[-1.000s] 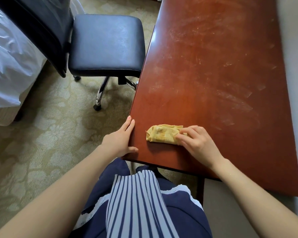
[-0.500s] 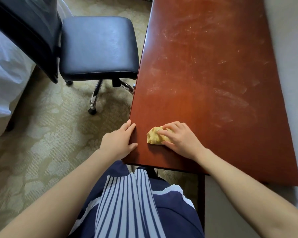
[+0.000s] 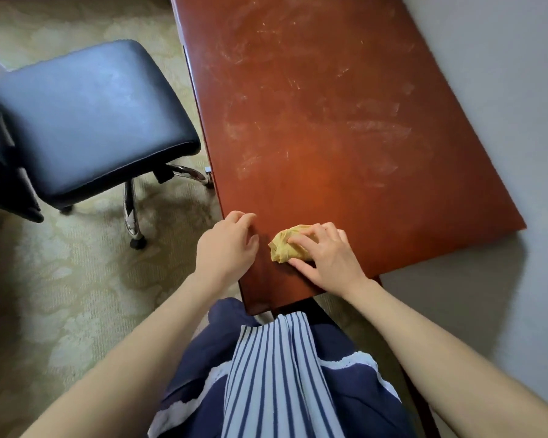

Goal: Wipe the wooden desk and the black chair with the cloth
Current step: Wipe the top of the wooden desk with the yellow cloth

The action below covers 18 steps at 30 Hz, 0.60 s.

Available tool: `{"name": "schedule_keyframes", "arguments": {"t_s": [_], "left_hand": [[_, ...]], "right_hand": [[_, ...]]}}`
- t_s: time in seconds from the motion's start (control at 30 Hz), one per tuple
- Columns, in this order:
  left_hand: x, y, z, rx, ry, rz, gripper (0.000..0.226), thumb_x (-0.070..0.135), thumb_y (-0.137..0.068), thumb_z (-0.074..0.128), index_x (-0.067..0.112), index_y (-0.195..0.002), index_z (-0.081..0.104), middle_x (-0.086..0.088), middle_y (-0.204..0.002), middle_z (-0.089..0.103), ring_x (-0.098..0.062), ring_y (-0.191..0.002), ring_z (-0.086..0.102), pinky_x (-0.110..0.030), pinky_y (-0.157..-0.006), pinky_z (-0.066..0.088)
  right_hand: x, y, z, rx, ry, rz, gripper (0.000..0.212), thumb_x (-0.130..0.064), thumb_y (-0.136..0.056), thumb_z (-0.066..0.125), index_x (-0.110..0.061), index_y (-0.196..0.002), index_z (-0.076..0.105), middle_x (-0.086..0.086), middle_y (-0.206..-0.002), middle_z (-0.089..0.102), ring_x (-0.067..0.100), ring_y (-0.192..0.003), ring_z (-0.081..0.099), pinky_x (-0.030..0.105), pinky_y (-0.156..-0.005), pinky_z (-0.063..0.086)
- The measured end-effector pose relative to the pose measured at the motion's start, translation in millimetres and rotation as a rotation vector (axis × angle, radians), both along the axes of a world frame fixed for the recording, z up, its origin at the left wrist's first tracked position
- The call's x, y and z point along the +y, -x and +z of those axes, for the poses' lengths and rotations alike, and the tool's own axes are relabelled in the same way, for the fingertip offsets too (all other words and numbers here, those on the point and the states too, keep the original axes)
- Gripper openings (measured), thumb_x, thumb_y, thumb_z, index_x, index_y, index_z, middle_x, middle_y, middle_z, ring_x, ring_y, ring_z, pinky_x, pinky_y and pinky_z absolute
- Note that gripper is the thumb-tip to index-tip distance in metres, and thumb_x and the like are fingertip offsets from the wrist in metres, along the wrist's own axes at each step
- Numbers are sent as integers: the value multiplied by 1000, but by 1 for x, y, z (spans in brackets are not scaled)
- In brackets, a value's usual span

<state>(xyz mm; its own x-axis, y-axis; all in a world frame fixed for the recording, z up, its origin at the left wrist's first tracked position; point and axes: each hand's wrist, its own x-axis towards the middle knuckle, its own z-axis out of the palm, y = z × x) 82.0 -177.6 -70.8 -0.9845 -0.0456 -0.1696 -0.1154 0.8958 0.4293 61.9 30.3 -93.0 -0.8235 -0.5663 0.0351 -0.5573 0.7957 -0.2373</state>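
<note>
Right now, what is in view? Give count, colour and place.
desk: one, reddish-brown wood, centre to right
cloth: one, yellow, bunched on the desk's near end
chair: one, black seat, chrome legs, left of the desk
carpet: one, beige patterned, under the chair
wall: one, grey, right of the desk
apron: one, blue-and-white striped, bottom centre
left hand: one, rests on the desk's left edge
right hand: one, fingers curled round the cloth
</note>
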Motion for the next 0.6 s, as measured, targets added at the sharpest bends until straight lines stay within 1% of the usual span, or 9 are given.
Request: {"name": "schedule_keyframes", "arguments": {"t_s": [0.07, 0.13, 0.2, 0.27, 0.33, 0.4, 0.47, 0.5, 0.6], "left_hand": [[2, 8, -1, -8, -7, -31, 35, 28, -93, 49, 24, -127, 54, 3, -128, 56, -21, -107, 58, -33, -77, 48], [5, 16, -1, 7, -21, -43, 33, 27, -92, 50, 22, -124, 56, 1, -125, 58, -24, -107, 56, -35, -77, 49], [11, 22, -2, 23, -14, -78, 34, 27, -92, 51, 19, -124, 57, -1, -126, 58, -26, -108, 53, -36, -81, 46], [17, 25, -5, 18, 15, -135, 39, 31, -91, 53, 17, -127, 55, -3, -134, 53, -28, -116, 48, -37, -91, 41], [21, 24, -8, -20, 73, -183, 55, 41, -90, 57, 17, -137, 45, -7, -147, 39, -29, -132, 35, -39, -104, 32], [26, 25, -12, -97, 137, -174, 79, 52, -86, 59, 17, -148, 25, -9, -157, 17, -29, -143, 16, -43, -113, 19], [32, 28, -14, -194, 160, -114, 99, 60, -80, 61, 17, -151, 7, -10, -160, -2, -29, -146, 1, -47, -116, 9], [37, 29, -14, -240, 155, -72, 107, 62, -77, 62, 16, -152, 1, -11, -159, -7, -30, -146, -4, -48, -116, 6], [47, 30, -15, -352, 183, 15, 124, 69, -69, 65, 12, -150, -9, -16, -157, -14, -33, -145, -11, -50, -116, 3]], "right_hand": [[-11, -14, 3, 0, -21, -154, 33, -41, -80, 69, -21, -105, 65, 6, -95, 58, 28, -86, 53, 39, -67, 47], [-20, -31, 3, -11, -25, -285, 34, -40, -79, 70, -22, -107, 63, 5, -94, 57, 26, -85, 52, 37, -65, 48], [-22, -45, 2, 1, -23, -324, 36, -36, -77, 74, -21, -109, 64, 5, -91, 57, 24, -83, 53, 34, -62, 50], [-16, -49, 0, 0, -8, -307, 35, -28, -76, 76, -19, -108, 66, 6, -88, 58, 25, -81, 55, 34, -58, 53], [-7, -43, 0, 7, 5, -284, 33, -22, -75, 77, -19, -106, 68, 7, -87, 58, 26, -81, 56, 34, -58, 53], [7, -29, -1, 26, 8, -282, 31, -21, -74, 77, -19, -104, 69, 6, -87, 59, 26, -80, 57, 33, -59, 52], [26, -12, -2, 32, 25, -319, 29, -21, -75, 77, -19, -104, 70, 7, -87, 59, 27, -81, 56, 34, -60, 51], [39, -2, -2, 28, 36, -348, 29, -20, -76, 77, -18, -104, 70, 7, -88, 58, 27, -81, 56, 34, -60, 50], [79, 29, -2, 14, 58, -464, 28, -21, -78, 75, -16, -106, 70, 8, -90, 57, 27, -83, 53, 32, -60, 49]]}}
